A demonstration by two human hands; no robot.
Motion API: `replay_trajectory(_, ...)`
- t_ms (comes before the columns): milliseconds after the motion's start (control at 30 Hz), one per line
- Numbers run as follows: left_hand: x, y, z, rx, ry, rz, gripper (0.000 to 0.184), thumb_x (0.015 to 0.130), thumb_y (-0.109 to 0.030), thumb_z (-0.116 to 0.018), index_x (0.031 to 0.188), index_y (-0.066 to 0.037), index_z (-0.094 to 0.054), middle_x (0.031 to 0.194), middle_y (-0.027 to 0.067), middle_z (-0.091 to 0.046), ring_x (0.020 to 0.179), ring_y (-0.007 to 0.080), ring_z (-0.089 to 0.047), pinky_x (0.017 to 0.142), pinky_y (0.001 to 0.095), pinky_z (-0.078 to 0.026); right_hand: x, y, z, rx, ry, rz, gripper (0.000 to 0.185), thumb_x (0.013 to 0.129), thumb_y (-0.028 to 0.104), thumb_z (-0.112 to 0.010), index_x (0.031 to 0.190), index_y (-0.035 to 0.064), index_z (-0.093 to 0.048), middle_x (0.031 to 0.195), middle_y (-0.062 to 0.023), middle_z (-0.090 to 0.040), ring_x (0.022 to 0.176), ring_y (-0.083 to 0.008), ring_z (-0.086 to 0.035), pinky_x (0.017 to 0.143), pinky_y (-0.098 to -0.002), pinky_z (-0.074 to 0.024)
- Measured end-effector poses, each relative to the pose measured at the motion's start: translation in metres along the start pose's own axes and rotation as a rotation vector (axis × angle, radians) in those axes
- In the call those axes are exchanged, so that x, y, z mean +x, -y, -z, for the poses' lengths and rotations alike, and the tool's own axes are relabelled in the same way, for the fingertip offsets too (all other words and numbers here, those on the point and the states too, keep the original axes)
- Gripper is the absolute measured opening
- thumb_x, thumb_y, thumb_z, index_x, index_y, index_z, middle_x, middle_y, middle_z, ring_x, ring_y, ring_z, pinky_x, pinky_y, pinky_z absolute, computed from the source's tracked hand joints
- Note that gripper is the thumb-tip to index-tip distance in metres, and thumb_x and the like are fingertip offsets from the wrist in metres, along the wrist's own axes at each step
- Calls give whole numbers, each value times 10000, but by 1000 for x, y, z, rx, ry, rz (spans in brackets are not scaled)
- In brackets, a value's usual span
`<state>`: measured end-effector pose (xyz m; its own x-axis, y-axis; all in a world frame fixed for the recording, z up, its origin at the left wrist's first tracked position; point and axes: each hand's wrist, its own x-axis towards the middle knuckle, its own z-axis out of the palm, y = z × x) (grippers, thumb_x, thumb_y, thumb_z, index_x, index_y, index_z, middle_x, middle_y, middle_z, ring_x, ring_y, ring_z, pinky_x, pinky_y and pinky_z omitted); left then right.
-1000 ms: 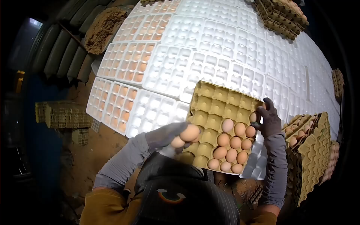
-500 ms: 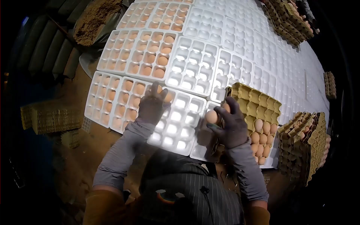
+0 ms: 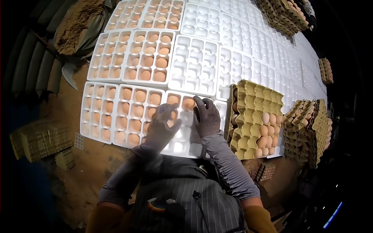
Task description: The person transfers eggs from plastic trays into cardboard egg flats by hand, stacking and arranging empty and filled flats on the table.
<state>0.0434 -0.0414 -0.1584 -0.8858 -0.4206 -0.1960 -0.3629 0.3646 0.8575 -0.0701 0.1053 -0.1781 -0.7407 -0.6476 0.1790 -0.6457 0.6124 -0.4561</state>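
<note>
Both gloved hands are over a white foam egg tray (image 3: 195,150) whose back cells hold brown eggs. My left hand (image 3: 163,126) is smeared by motion over its left side, thumb and fingers apart; an egg (image 3: 171,115) shows near the fingers. Over the back right part is my right hand (image 3: 206,118), its fingers curled down beside an egg (image 3: 188,103) sitting in a cell. What lies inside those curled fingers is hidden. To the right, a yellowish pulp egg tray (image 3: 248,112) carries several eggs (image 3: 268,136) on its right side and bare cups on its left.
Foam trays full of eggs (image 3: 136,110) stand on the left. Many unfilled foam trays (image 3: 194,66) stretch away behind. Stacked pulp trays with eggs (image 3: 307,128) are at the right, others (image 3: 281,15) at the back. Bundled pulp trays (image 3: 40,134) lie on the floor at left.
My right hand has moved left from beside the pulp tray, where it held eggs, to the foam tray. My left hand has drawn back lower. The view has shifted.
</note>
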Motion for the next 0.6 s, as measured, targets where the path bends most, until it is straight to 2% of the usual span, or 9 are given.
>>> replay_trajectory(33,2,5,-10,-6,11,-6,529,856,-148,-711,1358,-108,-547,1365,128,-527,1160,305,-588,949,400,-507,-8,-4,-8,-10,-2,-9,521,835,100,-662,1338,129,-529,1109,-105,-545,1005,-294,-563,824,-433,-474)
replay_trajectory(100,12,15,-39,-80,-137,-261,612,853,-94,-682,1422,-61,-460,1435,166,-468,1295,332,-493,1073,420,-418,-22,-11,-29,-88,-79,80,571,820,67,-647,1368,114,-493,1127,-119,-532,1067,-318,-532,872,-452,-448)
replay_trajectory(133,17,9,-48,-52,-102,-243,653,862,-90,-671,1448,-11,-392,1468,171,-437,1389,338,-390,1141,429,-334,-22,-8,-27,-16,-86,55,586,822,59,-625,1385,98,-466,1160,-136,-520,1100,-340,-503,918,-472,-421)
replay_trajectory(167,29,13,-60,-31,-140,-398,559,884,-132,-627,1392,10,-443,1425,218,-438,1347,406,-405,1130,490,-340,-26,-4,-24,43,-148,-5,563,853,78,-613,1394,99,-459,1177,-157,-524,1078,-355,-512,926,-477,-424)
replay_trajectory(300,42,30,-85,571,-117,-518,525,950,-125,-528,1445,-3,-399,1479,213,-375,1435,393,-268,1196,557,-180,-48,-10,41,298,-185,-24,499,880,110,-638,1362,83,-512,1183,-179,-565,1088,-348,-544,939,-436,-448)
replay_trajectory(400,40,-8,-86,290,-148,-465,529,943,-139,-560,1448,-49,-429,1458,174,-422,1425,382,-287,1197,538,-196,-64,-39,145,160,-180,-5,416,810,64,-688,1221,98,-630,1089,-121,-620,1010,-318,-588,883,-425,-474)
replay_trajectory(467,43,-57,-91,228,-107,-643,416,901,-94,-622,1312,-59,-563,1302,122,-575,1298,368,-459,1126,501,-348,-74,-101,179,1,-230,-84,340,806,94,-699,1142,99,-640,1097,-94,-639,996,-297,-595,859,-411,-487)
replay_trajectory(533,47,-107,-113,144,34,-730,319,850,-63,-681,1167,-66,-655,1170,84,-662,1170,350,-579,1087,479,-416,-69,-160,212,-215,-91,-64,331,832,149,-670,1160,135,-630,1129,-65,-647,1044,-287,-593,927,-436,-466)
replay_trajectory(600,59,-133,-153,260,161,-825,369,835,-164,-716,1190,-91,-650,1158,88,-653,1195,352,-557,1098,490,-401,-58,-219,226,-289,129,48,409,839,204,-678,1240,154,-616,1204,-71,-636,1120,-327,-570,998,-444,-438)
